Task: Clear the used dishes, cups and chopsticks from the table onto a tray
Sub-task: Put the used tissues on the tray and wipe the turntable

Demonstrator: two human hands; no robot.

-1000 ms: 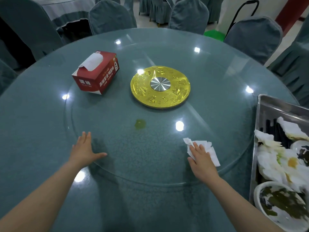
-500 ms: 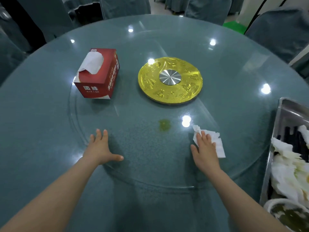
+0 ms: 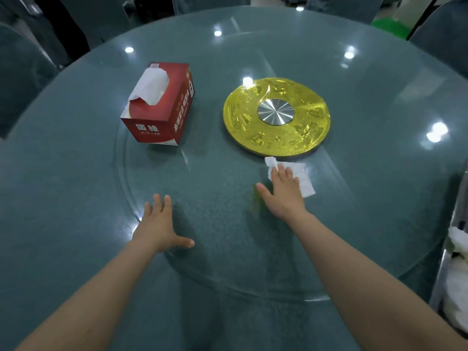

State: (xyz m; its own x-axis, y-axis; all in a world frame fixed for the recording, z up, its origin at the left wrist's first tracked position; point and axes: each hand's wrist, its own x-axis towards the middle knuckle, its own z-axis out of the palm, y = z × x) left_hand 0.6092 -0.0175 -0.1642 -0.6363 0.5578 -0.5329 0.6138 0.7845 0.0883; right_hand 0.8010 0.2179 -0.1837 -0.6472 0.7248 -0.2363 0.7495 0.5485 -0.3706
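Observation:
My right hand [image 3: 283, 191] presses flat on a white paper napkin [image 3: 302, 178] lying on the glass turntable [image 3: 215, 173], just in front of the gold hub. A green smear [image 3: 256, 196] shows beside that hand's thumb. My left hand [image 3: 158, 224] rests flat on the turntable near its front left rim, fingers spread. The metal tray [image 3: 445, 262] sits at the far right edge, only its rim and some crumpled white napkins [image 3: 458, 282] in it visible.
A red tissue box [image 3: 162, 105] stands on the turntable at the back left. The gold hub disc [image 3: 276, 116] with a steel centre lies in the middle. Grey-covered chairs [image 3: 22, 77] ring the round table.
My right hand has pushed the napkin forward and left, up to the gold hub and over the green smear. The view has shifted, so most of the tray has left the frame.

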